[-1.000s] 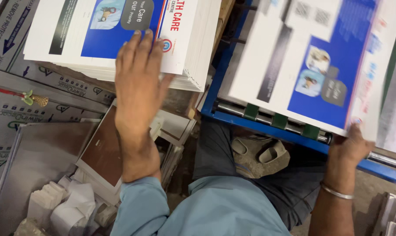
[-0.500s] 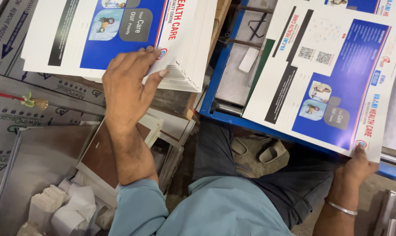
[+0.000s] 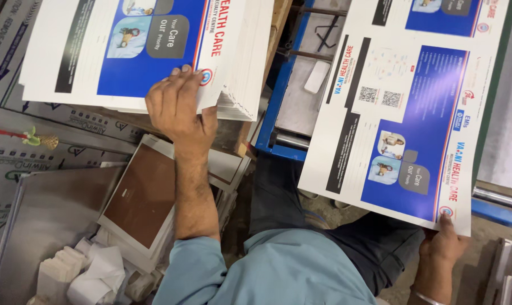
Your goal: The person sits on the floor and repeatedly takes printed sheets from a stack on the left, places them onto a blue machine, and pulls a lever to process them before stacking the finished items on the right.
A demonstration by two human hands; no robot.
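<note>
Left hand (image 3: 179,110) at upper centre-left, fingers spread flat, thumb tucked under the stack's (image 3: 126,51) top-sheet corner. Right hand (image 3: 445,243), lower right, pinches one printed sheet (image 3: 408,118) by its bottom corner, lifted clear over the blue frame (image 3: 276,107). One sheet off; thick stack remains. Brown board (image 3: 140,197) lower left.

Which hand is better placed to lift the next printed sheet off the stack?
Left. The left hand rests on the sheet stack, fingertips at its near corner. The right hand is occupied, pinching the corner of a loose printed sheet.
</note>
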